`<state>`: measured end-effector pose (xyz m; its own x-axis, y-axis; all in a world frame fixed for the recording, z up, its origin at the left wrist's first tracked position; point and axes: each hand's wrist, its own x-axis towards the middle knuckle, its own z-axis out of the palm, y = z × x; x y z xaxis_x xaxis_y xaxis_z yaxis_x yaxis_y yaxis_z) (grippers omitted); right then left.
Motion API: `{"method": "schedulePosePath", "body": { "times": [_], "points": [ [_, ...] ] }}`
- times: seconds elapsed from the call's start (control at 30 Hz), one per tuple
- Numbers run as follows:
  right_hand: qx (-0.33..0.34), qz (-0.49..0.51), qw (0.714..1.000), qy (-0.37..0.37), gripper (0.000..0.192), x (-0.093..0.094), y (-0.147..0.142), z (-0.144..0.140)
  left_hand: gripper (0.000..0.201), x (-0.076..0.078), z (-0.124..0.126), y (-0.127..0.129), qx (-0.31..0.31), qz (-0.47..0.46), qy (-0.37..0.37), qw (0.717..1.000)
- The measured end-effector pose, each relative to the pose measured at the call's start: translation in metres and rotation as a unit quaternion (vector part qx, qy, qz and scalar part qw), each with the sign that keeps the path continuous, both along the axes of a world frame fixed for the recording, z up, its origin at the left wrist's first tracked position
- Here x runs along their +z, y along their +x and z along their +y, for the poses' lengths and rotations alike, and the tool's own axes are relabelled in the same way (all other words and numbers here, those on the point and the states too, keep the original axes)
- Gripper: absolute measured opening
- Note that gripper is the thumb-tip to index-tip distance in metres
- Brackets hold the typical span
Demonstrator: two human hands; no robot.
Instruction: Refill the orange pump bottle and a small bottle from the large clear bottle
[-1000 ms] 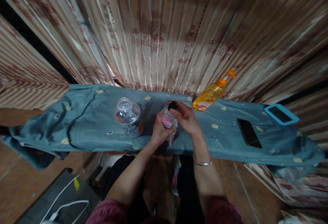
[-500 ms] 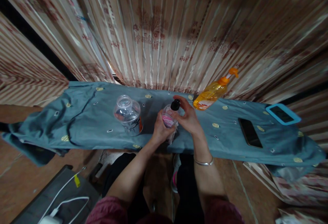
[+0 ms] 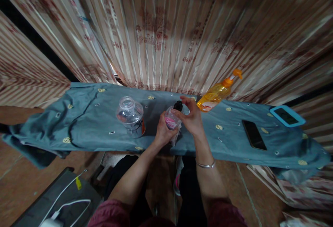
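Note:
My left hand (image 3: 163, 132) grips the body of a small clear bottle with a pink label (image 3: 171, 120), held upright over the blue cloth (image 3: 91, 123). My right hand (image 3: 191, 118) has its fingers round the bottle's black pump top (image 3: 178, 105). A clear wide-mouthed jar (image 3: 130, 116) stands open just left of my hands. An orange pump bottle (image 3: 217, 93) stands to the right, behind my right hand.
A black phone (image 3: 253, 135) lies flat on the cloth to the right, a device in a blue case (image 3: 286, 115) at the far right end. Striped curtains (image 3: 166, 29) hang right behind the narrow table. A grey box with white cables (image 3: 62, 206) sits on the floor at lower left.
My right hand has turned on the black pump top, its fingers shifting round it. The bottle and my left hand have barely moved.

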<state>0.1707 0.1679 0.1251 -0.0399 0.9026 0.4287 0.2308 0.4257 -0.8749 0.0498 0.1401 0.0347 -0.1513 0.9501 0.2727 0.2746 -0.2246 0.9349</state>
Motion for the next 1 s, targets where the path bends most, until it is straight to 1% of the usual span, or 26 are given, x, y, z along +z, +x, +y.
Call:
{"method": "schedulePosePath", "body": {
  "times": [0.03, 0.1, 0.13, 0.2, 0.23, 0.3, 0.37, 0.4, 0.43, 0.47, 0.53, 0.6, 0.63, 0.67, 0.73, 0.8, 0.83, 0.87, 0.93, 1.0],
  "points": [
    [0.005, -0.001, 1.000, 0.000, 0.037, 0.000, 0.001, 0.001, 0.080, 0.000, 0.000, 0.000, -0.001, 0.000, 0.003, 1.000],
    [0.045, -0.009, 0.999, -0.005, 0.027, 0.001, 0.003, 0.001, 0.079, 0.001, -0.001, 0.000, -0.004, -0.001, 0.009, 1.000],
    [0.069, -0.016, 0.997, -0.008, 0.027, 0.002, 0.004, 0.000, 0.079, 0.001, -0.001, 0.000, -0.006, -0.001, 0.011, 1.000],
    [0.097, -0.029, 0.995, -0.011, 0.037, 0.004, 0.005, -0.002, 0.078, 0.002, -0.001, 0.000, -0.008, 0.001, 0.012, 1.000],
    [0.096, -0.034, 0.995, -0.011, 0.043, 0.005, 0.005, -0.003, 0.078, 0.002, -0.001, 0.000, -0.008, 0.003, 0.010, 1.000],
    [0.058, -0.036, 0.998, -0.006, 0.051, 0.005, 0.001, -0.004, 0.078, 0.001, -0.001, 0.000, -0.005, 0.005, 0.005, 1.000],
    [0.005, -0.030, 1.000, 0.000, 0.049, 0.004, -0.003, -0.004, 0.079, 0.000, -0.001, 0.000, -0.003, 0.001, -0.002, 1.000],
    [-0.012, -0.028, 1.000, 0.000, 0.044, 0.003, -0.004, -0.004, 0.079, 0.000, 0.000, 0.000, -0.003, -0.003, -0.004, 1.000],
    [-0.015, -0.027, 1.000, -0.002, 0.041, 0.003, -0.004, -0.003, 0.079, -0.001, 0.000, 0.000, -0.004, -0.006, -0.005, 1.000],
    [-0.003, -0.029, 1.000, -0.004, 0.038, 0.002, -0.003, -0.003, 0.079, -0.001, 0.000, 0.000, -0.006, -0.007, -0.006, 1.000],
    [0.048, -0.035, 0.998, -0.010, 0.036, 0.003, 0.000, -0.002, 0.078, 0.000, 0.000, 0.001, -0.004, -0.008, -0.006, 1.000],
    [0.092, -0.041, 0.995, -0.014, 0.042, 0.005, 0.002, -0.003, 0.077, 0.000, 0.000, 0.001, -0.001, -0.008, -0.003, 1.000],
    [0.098, -0.043, 0.994, -0.015, 0.046, 0.006, 0.003, -0.003, 0.077, 0.000, 0.000, 0.002, 0.000, -0.008, 0.000, 1.000],
    [0.091, -0.044, 0.995, -0.014, 0.049, 0.006, 0.002, -0.004, 0.077, -0.001, 0.000, 0.002, 0.000, -0.008, 0.003, 1.000],
    [0.042, -0.040, 0.998, -0.010, 0.054, 0.006, -0.002, -0.005, 0.078, -0.002, 0.001, 0.002, -0.003, -0.007, 0.007, 1.000],
    [-0.014, -0.032, 0.999, -0.006, 0.047, 0.006, -0.005, -0.005, 0.079, -0.004, 0.002, 0.001, -0.005, -0.008, 0.011, 1.000],
    [-0.028, -0.030, 0.999, -0.006, 0.042, 0.006, -0.006, -0.005, 0.080, -0.005, 0.002, 0.001, -0.005, -0.009, 0.013, 1.000],
    [-0.028, -0.030, 0.999, -0.005, 0.038, 0.006, -0.006, -0.005, 0.080, -0.006, 0.002, 0.001, -0.006, -0.010, 0.014, 1.000],
    [0.008, -0.037, 0.999, -0.006, 0.035, 0.007, -0.004, -0.005, 0.080, -0.006, 0.002, 0.001, -0.006, -0.013, 0.014, 1.000],
    [0.052, -0.047, 0.997, -0.007, 0.039, 0.007, 0.000, -0.005, 0.080, -0.006, 0.002, 0.001, -0.003, -0.013, 0.013, 1.000]
  ]
}}
